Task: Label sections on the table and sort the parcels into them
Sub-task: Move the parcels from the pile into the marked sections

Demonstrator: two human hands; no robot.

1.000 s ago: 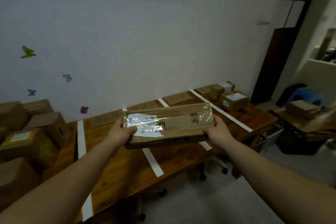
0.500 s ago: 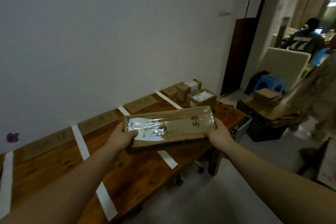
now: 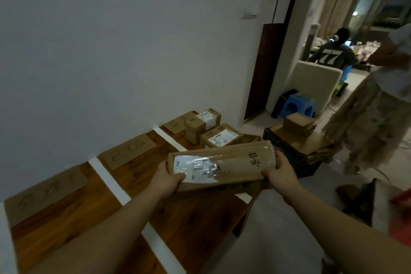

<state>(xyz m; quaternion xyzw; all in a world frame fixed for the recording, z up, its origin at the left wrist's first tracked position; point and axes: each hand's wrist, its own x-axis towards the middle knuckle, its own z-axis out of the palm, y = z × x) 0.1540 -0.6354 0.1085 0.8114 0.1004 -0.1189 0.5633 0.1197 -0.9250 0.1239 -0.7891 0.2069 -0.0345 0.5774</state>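
Long parcel [image 3: 222, 162] was held in the air over the right end of the table [image 3: 195, 224] — long axis ran left to right, the right end tilted slightly up; handwritten face and shipping label faced up. Left-hand grip [image 3: 169, 177] clasped the left end, thumb on top; right-hand grip [image 3: 279, 172] clasped the right end. Just beyond — two small boxes [image 3: 205, 125] in the far-right section; white tape strips [image 3: 109, 179] divided the table; cardboard labels [image 3: 131, 150] lay along the wall.
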